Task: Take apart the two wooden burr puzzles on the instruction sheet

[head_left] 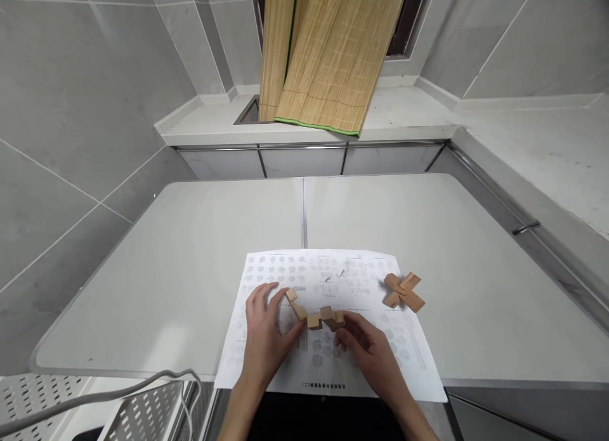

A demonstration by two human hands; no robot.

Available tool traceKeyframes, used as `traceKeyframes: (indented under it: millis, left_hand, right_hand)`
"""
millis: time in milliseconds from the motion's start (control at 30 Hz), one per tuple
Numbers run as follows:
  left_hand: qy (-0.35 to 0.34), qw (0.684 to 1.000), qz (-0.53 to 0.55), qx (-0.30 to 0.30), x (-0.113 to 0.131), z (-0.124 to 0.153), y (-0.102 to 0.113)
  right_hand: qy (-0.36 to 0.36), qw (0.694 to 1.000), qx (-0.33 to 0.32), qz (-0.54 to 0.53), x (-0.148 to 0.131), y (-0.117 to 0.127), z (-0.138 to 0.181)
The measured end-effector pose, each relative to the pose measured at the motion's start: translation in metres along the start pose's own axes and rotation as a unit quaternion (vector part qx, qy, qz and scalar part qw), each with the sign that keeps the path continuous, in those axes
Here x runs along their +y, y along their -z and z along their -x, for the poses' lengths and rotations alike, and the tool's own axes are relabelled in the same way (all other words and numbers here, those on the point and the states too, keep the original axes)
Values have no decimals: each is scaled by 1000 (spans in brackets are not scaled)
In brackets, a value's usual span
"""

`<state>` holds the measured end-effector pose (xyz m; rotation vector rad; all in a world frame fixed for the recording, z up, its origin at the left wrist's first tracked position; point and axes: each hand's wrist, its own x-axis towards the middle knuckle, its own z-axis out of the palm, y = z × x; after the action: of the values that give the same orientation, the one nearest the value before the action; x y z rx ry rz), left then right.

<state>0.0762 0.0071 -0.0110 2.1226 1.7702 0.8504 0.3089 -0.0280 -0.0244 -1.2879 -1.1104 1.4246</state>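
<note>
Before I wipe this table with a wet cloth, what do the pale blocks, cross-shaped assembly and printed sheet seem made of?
Pale blocks: probably bare wood, straw-toned and matte. Cross-shaped assembly: likely wood, with smooth brown faces; whether varnished, I can't tell. Printed sheet: apparently uncoated paper, thin, white, with fine print.

A white, round-cornered, two-panelled counter (228, 219) carries a white printed paper sheet (316, 371), which overhangs the near edge, and a brown cross-shaped wooden assembly (403, 290) straddling the sheet's right margin.
</note>
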Motion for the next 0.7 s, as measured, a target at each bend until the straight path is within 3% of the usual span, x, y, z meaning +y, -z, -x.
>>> traceKeyframes:
  millis: [233, 467, 600, 700]
  left_hand:
    - [32, 999, -29, -16, -9, -4, 4]
    - [-63, 996, 60, -16, 17, 0, 21]
    - [-99, 989, 96, -60, 27, 3, 19]
    - [-107, 987, 111, -54, 28, 3, 14]
  right_hand:
    - [-8, 1000, 9, -4, -2, -1, 0]
    - [0, 1000, 10, 5, -3, -2, -1]
    - [3, 1000, 3, -3, -3, -2, -1]
    - [7, 1000, 0, -2, -1, -1, -1]
